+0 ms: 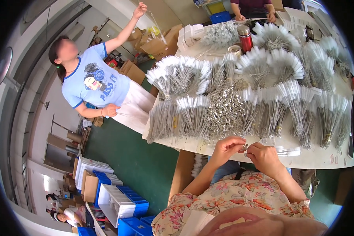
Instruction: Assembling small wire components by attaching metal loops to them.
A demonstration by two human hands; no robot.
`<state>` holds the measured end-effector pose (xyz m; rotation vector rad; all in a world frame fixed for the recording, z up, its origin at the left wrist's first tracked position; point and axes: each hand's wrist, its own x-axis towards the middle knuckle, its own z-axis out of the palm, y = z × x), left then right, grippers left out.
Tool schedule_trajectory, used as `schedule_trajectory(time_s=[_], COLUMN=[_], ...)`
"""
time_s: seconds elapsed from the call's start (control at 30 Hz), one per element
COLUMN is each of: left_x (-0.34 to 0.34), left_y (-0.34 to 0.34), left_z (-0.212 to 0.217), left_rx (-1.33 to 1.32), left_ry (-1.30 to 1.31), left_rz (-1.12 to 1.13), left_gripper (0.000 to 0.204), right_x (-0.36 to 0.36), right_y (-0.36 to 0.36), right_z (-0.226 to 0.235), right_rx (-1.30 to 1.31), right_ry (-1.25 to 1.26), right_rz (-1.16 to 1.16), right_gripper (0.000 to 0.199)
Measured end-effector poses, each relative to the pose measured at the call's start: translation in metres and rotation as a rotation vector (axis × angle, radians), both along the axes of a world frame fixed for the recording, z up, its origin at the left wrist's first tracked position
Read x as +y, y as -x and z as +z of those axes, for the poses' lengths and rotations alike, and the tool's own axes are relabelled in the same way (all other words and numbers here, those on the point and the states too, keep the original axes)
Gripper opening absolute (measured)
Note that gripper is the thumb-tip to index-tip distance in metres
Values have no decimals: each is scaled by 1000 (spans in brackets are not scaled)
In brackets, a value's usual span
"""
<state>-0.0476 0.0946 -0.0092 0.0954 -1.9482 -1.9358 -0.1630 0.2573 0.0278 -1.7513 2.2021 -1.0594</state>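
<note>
Close to the front edge of the table, my two hands meet fingertip to fingertip. My left hand [227, 149] pinches a small shiny metal ring [245, 146] between thumb and fingers. Curled closed, my right hand [264, 158] grips a few thin wire brushes [289, 151], whose white bristle ends stick out to its right. Their wire ends are mostly hidden by my fingers. Just beyond my hands lies a heap of loose metal rings [224, 112].
Bundles of wire brushes [263, 108] flank the heap, with more brush bundles [181, 74] behind. A red flask [245, 39] stands farther back. One person [96, 84] stands at the left; another person's hands [270, 17] are at the far edge. Blue and white crates [118, 202] sit lower left.
</note>
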Motion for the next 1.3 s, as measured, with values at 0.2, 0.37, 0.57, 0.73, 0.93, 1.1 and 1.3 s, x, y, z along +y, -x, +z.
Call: schedule_trajectory(time_s=[0.2,0.37,0.57,0.73,0.93,1.1,1.3], left_x=[-7,-8,-9,-9,-9,-14,-13], left_y=[4,7,12,15,18,15,20], left_z=[8,15,21,32,48,58,73], left_rx=[4,22,75,85,124,152,250], left_ry=[-17,-48,25,186,297,399,307], left_rz=[-56,-99,-95,-35,-22,-4,-9], left_gripper=[19,22,28,32,35,35,34], right_x=[0,1,1,0,-1,0,-9], right_y=[-1,0,2,2,10,20,34], right_z=[1,5,11,18,20,42,45], right_rx=[-38,-84,-162,-219,-297,-762,-963], right_ry=[49,90,136,182,214,50,235], right_rz=[-42,-56,-65,-61,28,135,77], right_gripper=[8,8,8,9,9,6,10])
